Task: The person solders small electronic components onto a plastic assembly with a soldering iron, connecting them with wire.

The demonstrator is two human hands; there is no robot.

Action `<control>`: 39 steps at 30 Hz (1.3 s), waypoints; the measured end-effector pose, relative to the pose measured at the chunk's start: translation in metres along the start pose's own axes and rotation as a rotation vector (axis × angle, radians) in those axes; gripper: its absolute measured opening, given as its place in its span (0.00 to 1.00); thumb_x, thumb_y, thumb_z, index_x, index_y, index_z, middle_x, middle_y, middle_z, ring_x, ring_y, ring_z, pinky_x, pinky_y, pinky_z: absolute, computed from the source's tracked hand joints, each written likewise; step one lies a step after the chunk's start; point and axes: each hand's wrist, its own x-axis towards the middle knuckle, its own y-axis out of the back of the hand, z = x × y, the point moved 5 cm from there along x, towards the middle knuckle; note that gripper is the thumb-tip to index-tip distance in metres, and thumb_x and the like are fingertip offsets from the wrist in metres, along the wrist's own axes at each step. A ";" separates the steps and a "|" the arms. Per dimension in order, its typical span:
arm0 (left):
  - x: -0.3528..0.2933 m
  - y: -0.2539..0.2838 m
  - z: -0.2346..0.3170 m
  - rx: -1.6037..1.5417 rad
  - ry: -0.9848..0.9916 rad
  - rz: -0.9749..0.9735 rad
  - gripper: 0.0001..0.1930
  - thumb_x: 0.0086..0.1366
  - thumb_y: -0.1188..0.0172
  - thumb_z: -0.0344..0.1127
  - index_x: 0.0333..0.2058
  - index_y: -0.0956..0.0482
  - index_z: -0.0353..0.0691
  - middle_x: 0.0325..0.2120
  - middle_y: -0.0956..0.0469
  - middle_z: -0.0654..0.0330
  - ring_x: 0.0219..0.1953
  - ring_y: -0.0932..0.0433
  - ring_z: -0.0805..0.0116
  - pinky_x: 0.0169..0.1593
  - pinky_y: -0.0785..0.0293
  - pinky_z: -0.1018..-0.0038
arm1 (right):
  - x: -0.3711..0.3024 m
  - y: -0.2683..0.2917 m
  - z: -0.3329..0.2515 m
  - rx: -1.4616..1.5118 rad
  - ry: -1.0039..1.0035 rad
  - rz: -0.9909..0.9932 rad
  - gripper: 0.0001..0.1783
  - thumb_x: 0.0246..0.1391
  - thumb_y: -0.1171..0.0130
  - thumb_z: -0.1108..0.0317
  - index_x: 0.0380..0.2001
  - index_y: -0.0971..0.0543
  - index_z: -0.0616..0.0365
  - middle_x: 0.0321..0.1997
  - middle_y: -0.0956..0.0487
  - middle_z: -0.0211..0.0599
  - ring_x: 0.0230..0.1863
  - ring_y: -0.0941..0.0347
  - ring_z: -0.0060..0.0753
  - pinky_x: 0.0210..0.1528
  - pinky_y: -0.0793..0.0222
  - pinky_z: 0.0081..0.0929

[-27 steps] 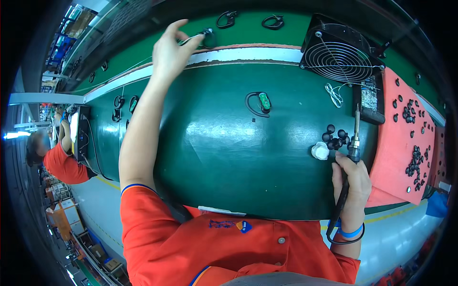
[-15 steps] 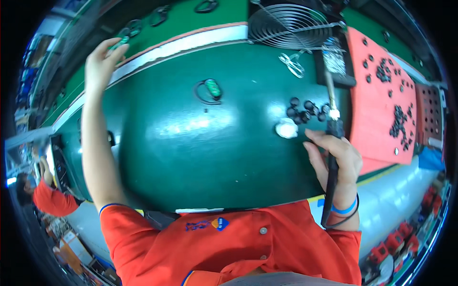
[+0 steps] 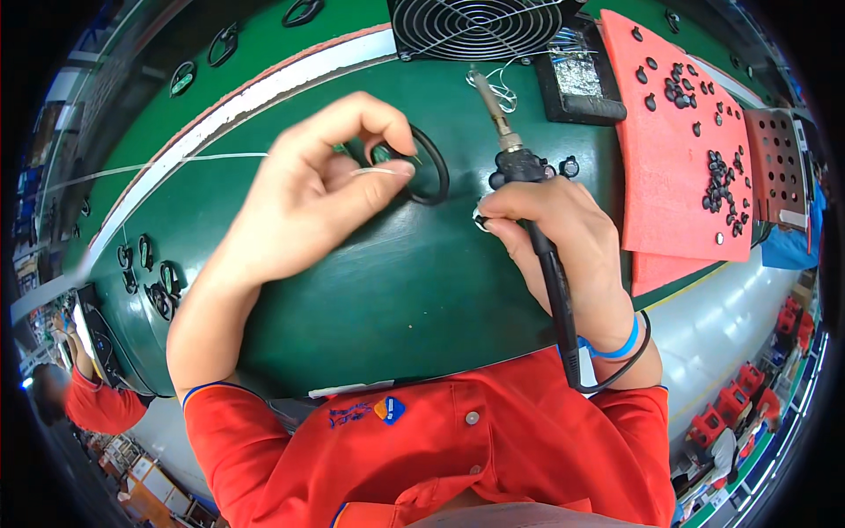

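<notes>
Black ear hooks (image 3: 145,251) lie toward the left of the green table (image 3: 396,299). Near its middle, the left hand (image 3: 312,189) pinches a black looped earphone (image 3: 444,172) between thumb and forefinger. Next, the right hand (image 3: 576,238) grips a soldering iron (image 3: 553,282), thumb and forefinger closed on a small black-and-white piece (image 3: 480,220). Farther right, black bits (image 3: 717,180) dot a pink mat (image 3: 647,176).

Cool, bright light | we see soft glare mid-frame on the green tabletop (image 3: 396,299) | pale reflections on the floor (image 3: 691,326) toward 4 o'clock | straight edges bow, corners black | soldering iron (image 3: 553,282) crisp, far worker (image 3: 101,405) toward 8 o'clock soft
</notes>
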 end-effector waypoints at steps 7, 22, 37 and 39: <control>-0.007 -0.022 -0.008 -0.181 0.133 -0.092 0.20 0.53 0.42 0.19 0.44 0.35 0.40 0.34 0.30 0.66 0.15 0.44 0.91 0.19 0.48 0.90 | 0.000 -0.002 0.003 -0.132 -0.028 -0.005 0.15 0.37 0.35 0.76 0.33 0.24 0.55 0.32 0.22 0.30 0.28 0.29 0.34 0.33 0.38 0.27; -0.012 -0.032 -0.017 -0.056 -0.042 -0.041 0.13 0.51 0.37 0.22 0.38 0.23 0.38 0.29 0.24 0.67 0.15 0.42 0.91 0.17 0.46 0.88 | -0.005 -0.004 -0.001 0.309 -0.159 0.104 0.15 0.39 0.38 0.84 0.34 0.26 0.62 0.33 0.25 0.35 0.28 0.25 0.22 0.33 0.29 0.18; -0.010 -0.036 -0.019 0.189 -0.079 0.063 0.14 0.47 0.36 0.20 0.35 0.24 0.36 0.27 0.26 0.64 0.16 0.40 0.86 0.21 0.38 0.85 | -0.021 0.013 0.004 0.118 -0.024 0.168 0.13 0.40 0.38 0.80 0.33 0.25 0.60 0.27 0.23 0.33 0.24 0.28 0.29 0.30 0.32 0.24; -0.010 -0.036 -0.021 0.132 -0.006 0.061 0.14 0.48 0.36 0.20 0.35 0.24 0.36 0.27 0.26 0.65 0.16 0.41 0.88 0.21 0.37 0.86 | -0.029 0.015 0.003 0.155 0.048 0.179 0.11 0.50 0.41 0.69 0.35 0.26 0.63 0.23 0.24 0.34 0.21 0.30 0.27 0.29 0.32 0.22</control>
